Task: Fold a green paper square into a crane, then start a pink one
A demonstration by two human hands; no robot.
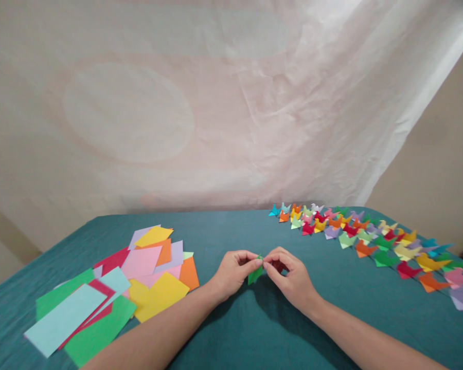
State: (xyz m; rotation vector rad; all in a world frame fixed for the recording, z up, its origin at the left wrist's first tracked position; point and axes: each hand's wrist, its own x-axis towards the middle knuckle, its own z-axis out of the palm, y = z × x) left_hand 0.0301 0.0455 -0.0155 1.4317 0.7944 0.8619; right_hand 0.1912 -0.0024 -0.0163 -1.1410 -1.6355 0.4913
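A small green folded paper piece is held just above the teal tablecloth at the middle of the table. My left hand pinches its left side with thumb and fingers closed. My right hand pinches its top right edge, fingers curled. Both hands meet at the paper's upper tip.
A loose pile of coloured paper sheets in pink, yellow, orange, green, red and pale blue lies at the left. Several rows of finished folded paper birds run along the right side toward the back. A creased white sheet hangs behind the table.
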